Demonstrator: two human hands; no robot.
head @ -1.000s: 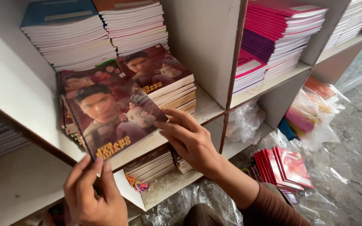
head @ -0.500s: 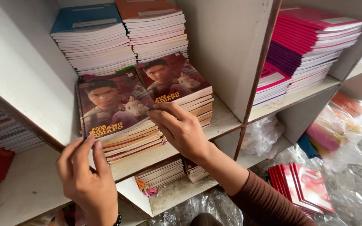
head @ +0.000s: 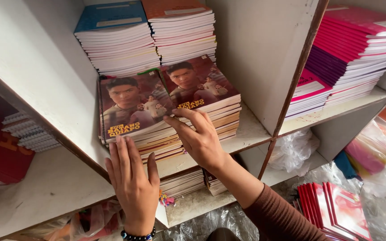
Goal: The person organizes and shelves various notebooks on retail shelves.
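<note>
Head: flat hands (head: 166, 165) (both open) press notebooks (head: 132, 111).

Your left hand (head: 132, 187) is flat, fingers together, fingertips at the front edge of the left notebook stack (head: 132, 111). Your right hand (head: 199, 138) is open, fingers spread, beside that stack.

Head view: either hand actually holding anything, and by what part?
Nothing held. Left hand lies flat, fingers against the front edge of the left notebook stack; right hand rests open at the right stack's front edge.
</note>
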